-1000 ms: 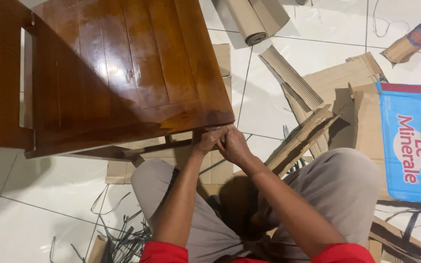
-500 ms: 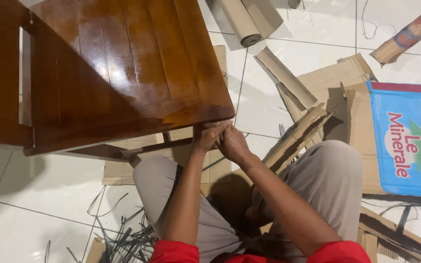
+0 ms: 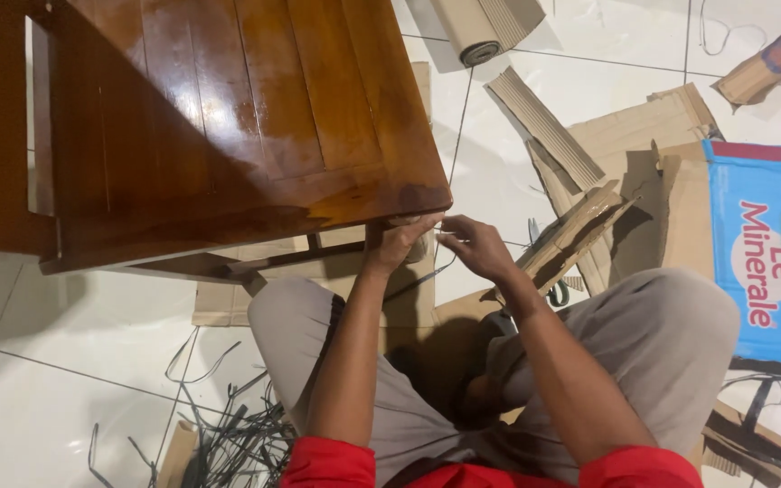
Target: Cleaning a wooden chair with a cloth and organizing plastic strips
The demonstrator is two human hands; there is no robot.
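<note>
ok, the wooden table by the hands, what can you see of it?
The wooden table has a glossy reddish-brown plank top, seen from above, filling the upper left. Dark rails and stretchers show beneath its near edge, above the white tiled floor. The left hand grips under its near right corner; the right hand is just beside, apparently not touching the table.

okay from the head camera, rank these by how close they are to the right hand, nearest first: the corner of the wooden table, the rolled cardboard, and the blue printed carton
From the right hand:
1. Corner of the wooden table, just up-left.
2. Rolled cardboard, straight up, at the top edge.
3. Blue printed carton, far right.
</note>
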